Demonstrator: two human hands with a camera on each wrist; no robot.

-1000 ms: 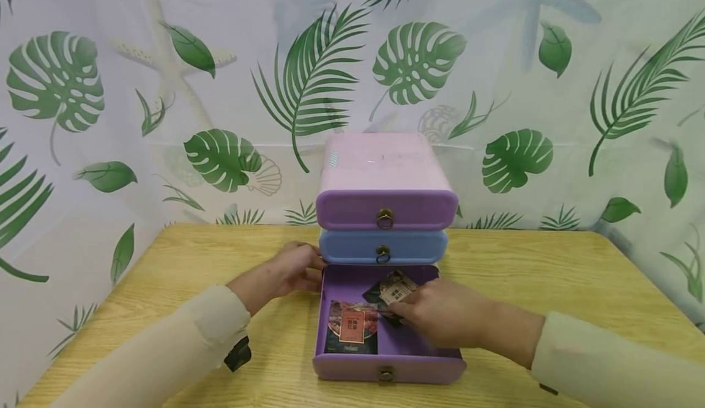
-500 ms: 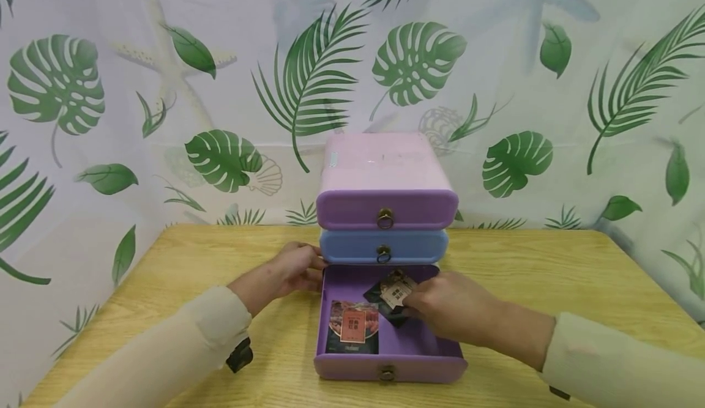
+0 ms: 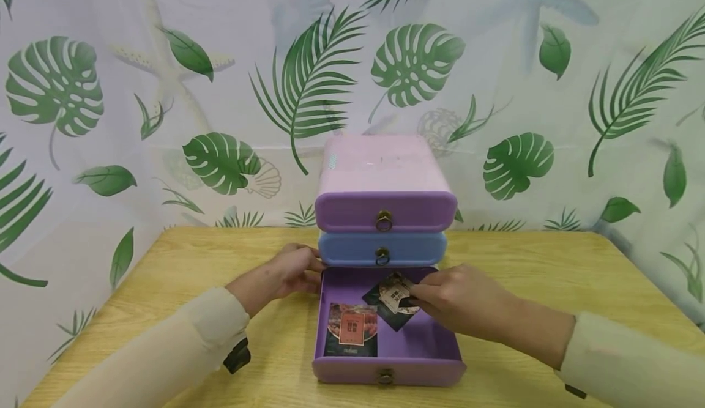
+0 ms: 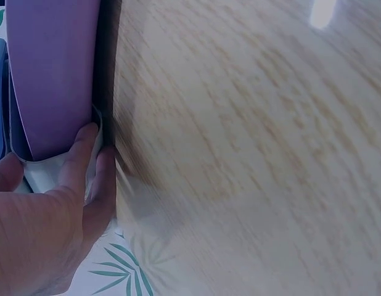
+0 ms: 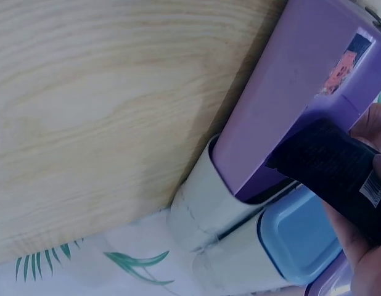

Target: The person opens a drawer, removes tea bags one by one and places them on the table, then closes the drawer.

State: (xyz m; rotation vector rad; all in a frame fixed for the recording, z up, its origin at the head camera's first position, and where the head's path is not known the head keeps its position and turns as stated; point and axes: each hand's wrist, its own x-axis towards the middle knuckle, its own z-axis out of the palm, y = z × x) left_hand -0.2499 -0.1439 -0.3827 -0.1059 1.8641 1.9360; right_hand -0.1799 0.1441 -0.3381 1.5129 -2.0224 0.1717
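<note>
My right hand (image 3: pixel 468 301) pinches the right corner of a dark tea sachet (image 3: pixel 392 317) with a pale label, at the right side of the pulled-out purple drawer (image 3: pixel 410 344). The right wrist view shows the back of this dark sachet (image 5: pixel 329 163), with a barcode near the fingers, over the drawer. A second sachet (image 3: pixel 351 328) with a red label lies flat in the drawer's front left. My left hand (image 3: pixel 292 270) rests against the left side of the drawer unit; in the left wrist view its extended fingers (image 4: pixel 79 151) touch the white casing around the bottom drawer.
Above the open drawer are a closed blue drawer (image 3: pixel 382 249) and a closed purple drawer (image 3: pixel 352 211), each with a ring pull, under a pink top (image 3: pixel 382 163). The unit stands on a wooden table (image 3: pixel 523 273). A leaf-patterned cloth (image 3: pixel 220 90) hangs behind.
My right hand has drawn back a little to the right and up, now at the sachet's right corner, so more of the sachet shows. The left hand stays at the casing.
</note>
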